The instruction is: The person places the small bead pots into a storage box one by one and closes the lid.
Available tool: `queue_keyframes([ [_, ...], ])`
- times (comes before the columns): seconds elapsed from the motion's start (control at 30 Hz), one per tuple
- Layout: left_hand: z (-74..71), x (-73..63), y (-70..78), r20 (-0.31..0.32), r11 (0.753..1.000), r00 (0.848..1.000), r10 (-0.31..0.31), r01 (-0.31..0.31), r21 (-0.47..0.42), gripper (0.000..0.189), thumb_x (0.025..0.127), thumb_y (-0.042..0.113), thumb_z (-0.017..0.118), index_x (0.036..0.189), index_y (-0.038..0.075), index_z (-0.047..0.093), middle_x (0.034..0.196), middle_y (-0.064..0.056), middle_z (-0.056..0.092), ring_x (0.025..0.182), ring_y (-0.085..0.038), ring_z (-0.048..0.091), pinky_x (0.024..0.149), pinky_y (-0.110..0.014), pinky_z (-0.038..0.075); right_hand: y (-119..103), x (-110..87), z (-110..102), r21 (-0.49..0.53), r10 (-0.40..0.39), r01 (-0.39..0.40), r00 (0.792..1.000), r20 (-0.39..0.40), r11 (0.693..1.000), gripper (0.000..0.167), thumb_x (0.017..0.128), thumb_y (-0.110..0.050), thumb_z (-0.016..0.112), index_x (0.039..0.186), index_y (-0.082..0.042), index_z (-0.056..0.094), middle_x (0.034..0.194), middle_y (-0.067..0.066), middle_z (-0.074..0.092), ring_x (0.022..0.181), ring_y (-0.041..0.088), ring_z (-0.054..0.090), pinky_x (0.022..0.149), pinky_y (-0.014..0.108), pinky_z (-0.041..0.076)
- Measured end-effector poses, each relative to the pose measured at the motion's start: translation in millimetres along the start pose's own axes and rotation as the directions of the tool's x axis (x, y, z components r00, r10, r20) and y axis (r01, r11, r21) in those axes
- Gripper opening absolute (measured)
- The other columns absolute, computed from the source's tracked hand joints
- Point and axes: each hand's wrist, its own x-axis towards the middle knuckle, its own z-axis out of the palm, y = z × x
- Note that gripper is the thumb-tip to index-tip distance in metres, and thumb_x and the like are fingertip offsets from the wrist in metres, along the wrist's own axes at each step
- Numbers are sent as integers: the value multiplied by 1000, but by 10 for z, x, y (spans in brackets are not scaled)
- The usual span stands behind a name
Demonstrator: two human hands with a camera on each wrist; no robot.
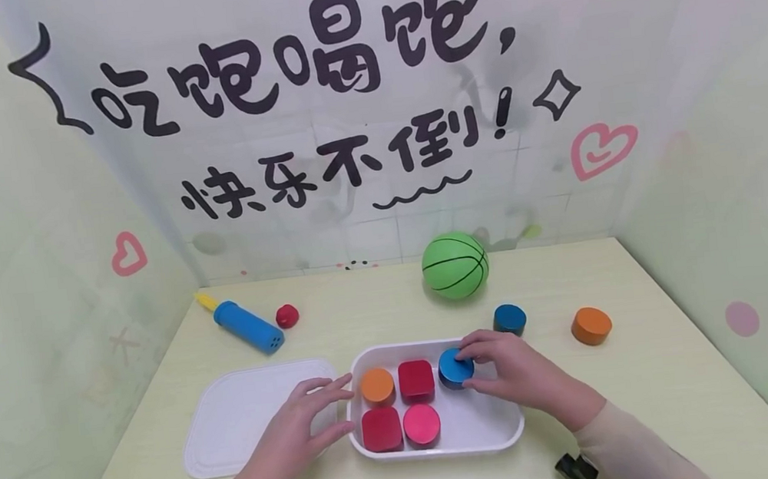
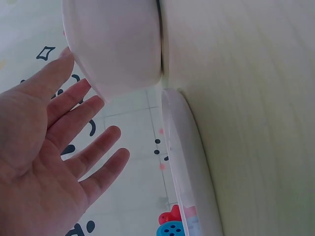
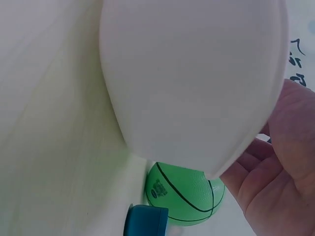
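A white container point(image 1: 482, 434) with rounded corners holds several coloured blocks. My right hand point(image 1: 518, 369) reaches over its right rim, with fingers and thumb round the right side of a blue round block point(image 1: 453, 365); the wall hides those fingertips in the right wrist view. Beside this block are a red square block point(image 1: 416, 380) and an orange round block point(image 1: 376, 385). A second red square block point(image 1: 381, 429) and a pinkish-red round block point(image 1: 422, 424) sit in front. My left hand point(image 1: 298, 425) has its fingers spread, thumb and fingertips right at the container's left rim.
A white lid point(image 1: 234, 416) lies left of the container. Behind are a blue pump point(image 1: 248, 326), a small red object point(image 1: 287, 316) and a green ball point(image 1: 455, 266). A dark blue block point(image 1: 509, 320) and an orange block point(image 1: 591, 326) stand at the right, a black object point(image 1: 576, 468) nearer.
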Motion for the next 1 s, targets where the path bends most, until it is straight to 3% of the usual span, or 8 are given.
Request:
queue_keyframes([
  [0.2,6,-6,-10,-7,1000,1000,4,-4,7,46,86,44,82,130,34,71,146,20,58,139,-21,51,102,-50,57,-14,53,48,-63,-1,4,999,49,998,35,85,-16,86,118,-9,77,124,5,71,115,25,68,91,35,63],
  [0.7,3,-14,-11,-9,1000,1000,6,-6,7,46,86,43,83,129,33,72,146,18,59,139,-22,51,102,-51,57,-64,99,96,-155,14,7,992,128,988,36,85,-17,86,118,-8,76,128,9,71,118,29,68,96,41,61],
  [0.83,4,-12,-13,-9,1000,1000,5,-5,2,46,86,43,83,129,33,72,146,18,59,139,-22,51,102,-51,57,-89,75,50,-140,23,-7,994,110,990,36,86,-20,85,119,-12,76,132,8,69,122,28,66,96,40,61],
  [1.0,-1,0,-2,-1,1000,1000,-5,5,-1,46,85,43,83,129,33,71,146,19,59,139,-22,51,102,-51,57,-98,26,-84,-99,7,-4,1000,31,995,33,88,-19,84,120,-14,76,129,4,70,121,26,66,94,38,62],
])
